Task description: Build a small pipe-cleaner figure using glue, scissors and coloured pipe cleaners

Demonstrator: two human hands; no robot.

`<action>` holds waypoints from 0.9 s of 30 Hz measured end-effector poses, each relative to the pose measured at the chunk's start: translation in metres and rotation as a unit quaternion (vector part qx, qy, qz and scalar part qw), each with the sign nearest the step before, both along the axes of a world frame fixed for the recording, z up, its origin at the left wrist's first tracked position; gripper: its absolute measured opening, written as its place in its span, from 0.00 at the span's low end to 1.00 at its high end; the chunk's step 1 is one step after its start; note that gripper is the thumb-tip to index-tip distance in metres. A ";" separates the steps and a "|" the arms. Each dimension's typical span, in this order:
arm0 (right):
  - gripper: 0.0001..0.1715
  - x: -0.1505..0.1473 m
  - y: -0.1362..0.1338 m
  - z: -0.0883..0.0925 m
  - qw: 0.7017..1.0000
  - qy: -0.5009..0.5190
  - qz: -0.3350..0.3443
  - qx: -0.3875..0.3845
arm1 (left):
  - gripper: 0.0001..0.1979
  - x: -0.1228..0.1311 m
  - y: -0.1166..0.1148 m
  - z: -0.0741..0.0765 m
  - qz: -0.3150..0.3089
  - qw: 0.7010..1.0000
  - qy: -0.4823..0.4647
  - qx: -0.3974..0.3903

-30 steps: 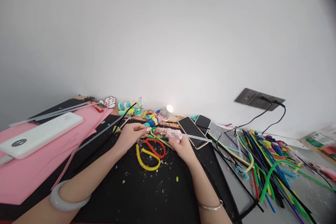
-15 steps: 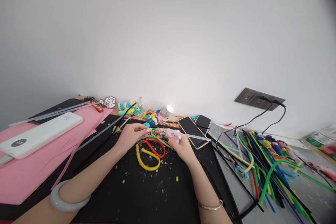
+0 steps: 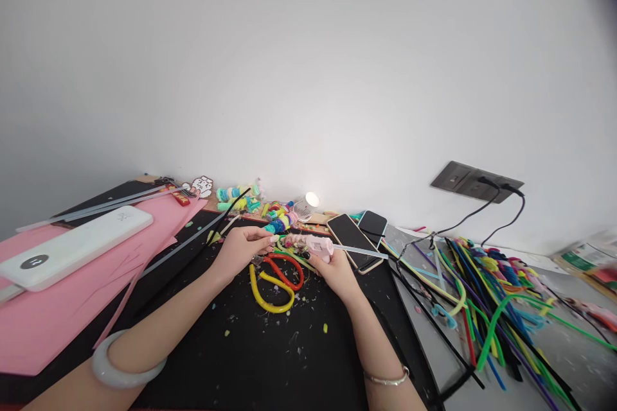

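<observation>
In my right hand [image 3: 332, 270] is a small pink glue gun [image 3: 318, 246], its nozzle pointing left and a long clear glue stick [image 3: 361, 251] sticking out of its back. My left hand [image 3: 243, 250] is closed, thumb and fingers pinched at a small green piece in front of the nozzle. Just beyond those fingertips is a multicoloured fuzzy coil [image 3: 279, 223] in blue, teal and purple; whether the hand grips it is unclear. Below the hands, a yellow loop [image 3: 272, 308] and a red loop [image 3: 295, 284] rest on the black mat [image 3: 270, 366].
A lit lamp [image 3: 308, 204] stands against the wall. Two phones [image 3: 349, 237] lie right of it. Many pipe cleaners [image 3: 491, 308] spread across the grey surface, with black cables running to the wall socket [image 3: 475, 181]. Left are a white power bank [image 3: 81, 247] and pink sheets [image 3: 53, 334].
</observation>
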State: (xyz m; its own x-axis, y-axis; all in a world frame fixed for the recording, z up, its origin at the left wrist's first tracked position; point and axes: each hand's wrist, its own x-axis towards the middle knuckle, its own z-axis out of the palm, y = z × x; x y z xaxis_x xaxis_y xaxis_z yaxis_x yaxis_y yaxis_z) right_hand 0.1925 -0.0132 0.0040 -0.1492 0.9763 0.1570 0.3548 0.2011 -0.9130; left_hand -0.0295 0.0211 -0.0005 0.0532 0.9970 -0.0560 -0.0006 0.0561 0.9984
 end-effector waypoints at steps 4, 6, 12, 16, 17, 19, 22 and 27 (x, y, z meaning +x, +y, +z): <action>0.14 0.001 0.001 -0.002 0.999 -0.024 -0.022 0.000 | 0.16 0.000 0.000 -0.001 -0.007 1.000 0.003 0.006; 0.14 0.001 0.001 -0.001 0.999 -0.029 -0.027 0.006 | 0.17 0.000 0.000 -0.002 -0.010 1.000 0.005 0.011; 0.14 0.000 0.000 0.002 0.999 -0.031 -0.033 0.003 | 0.17 -0.001 -0.001 -0.002 -0.018 0.999 0.013 0.022; 0.14 0.000 0.000 0.002 0.999 -0.037 -0.035 0.010 | 0.17 -0.001 -0.001 -0.001 -0.019 0.999 0.022 0.028; 0.14 0.001 0.000 0.001 0.999 -0.039 -0.036 0.010 | 0.17 -0.001 -0.002 -0.001 -0.021 0.999 0.025 0.029; 0.13 0.001 0.001 0.001 0.998 -0.041 -0.036 0.009 | 0.16 -0.001 -0.002 -0.001 -0.027 0.999 0.031 0.031; 0.12 0.002 0.001 -0.001 0.999 -0.037 -0.034 0.010 | 0.15 -0.001 -0.002 -0.002 -0.033 0.998 0.034 0.034; 0.12 0.002 0.001 0.000 0.998 -0.044 -0.034 0.011 | 0.15 -0.001 -0.001 -0.004 -0.038 0.998 0.035 0.047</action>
State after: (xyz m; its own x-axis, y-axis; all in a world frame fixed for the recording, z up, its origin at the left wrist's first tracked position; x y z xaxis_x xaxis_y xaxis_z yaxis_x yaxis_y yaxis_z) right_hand 0.1945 -0.0120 0.0040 -0.0976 0.9811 0.1671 0.4472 0.1933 -0.8733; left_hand -0.0308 0.0200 -0.0042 0.1279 0.9913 0.0308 0.0707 -0.0401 0.9967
